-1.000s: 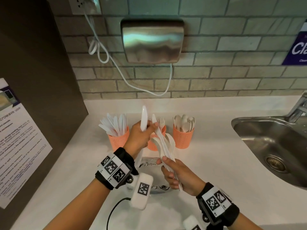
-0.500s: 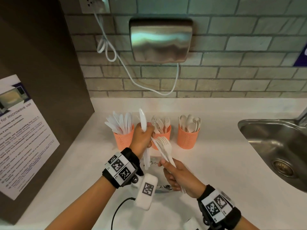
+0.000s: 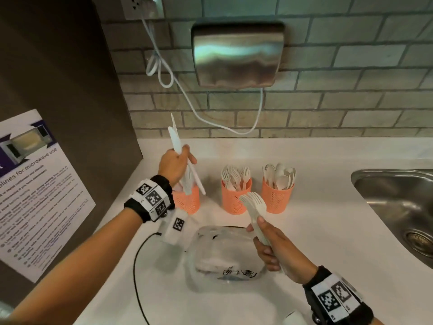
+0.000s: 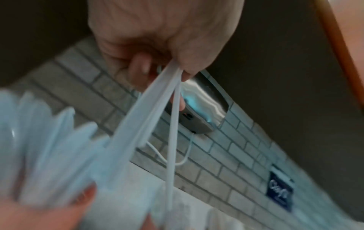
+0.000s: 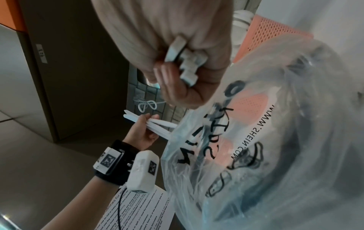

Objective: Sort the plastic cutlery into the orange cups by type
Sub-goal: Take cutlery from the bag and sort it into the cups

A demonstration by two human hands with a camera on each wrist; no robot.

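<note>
Three orange cups stand in a row by the wall: the left cup [image 3: 187, 201] with knives, the middle cup [image 3: 235, 194] with forks, the right cup [image 3: 276, 195] with spoons. My left hand [image 3: 174, 164] grips two or three white plastic knives [image 3: 178, 146] directly above the left cup, their lower ends near its mouth. The same knives [image 4: 171, 124] hang from my fingers in the left wrist view. My right hand [image 3: 273, 245] holds a bunch of white forks [image 3: 254, 205], tines up, in front of the middle and right cups; their handle ends [image 5: 185, 62] stick out of my fist.
A clear plastic bag [image 3: 222, 256] with black print lies on the white counter [image 3: 328, 231] between my arms. A steel sink [image 3: 398, 207] is at the right. A dark cabinet [image 3: 58, 78] with a notice sheet bounds the left. A hand dryer [image 3: 236, 55] hangs on the brick wall.
My left hand pulled the knives away from the bunch and carried them left, over the left cup. My right hand with the forks dropped lower and moved right.
</note>
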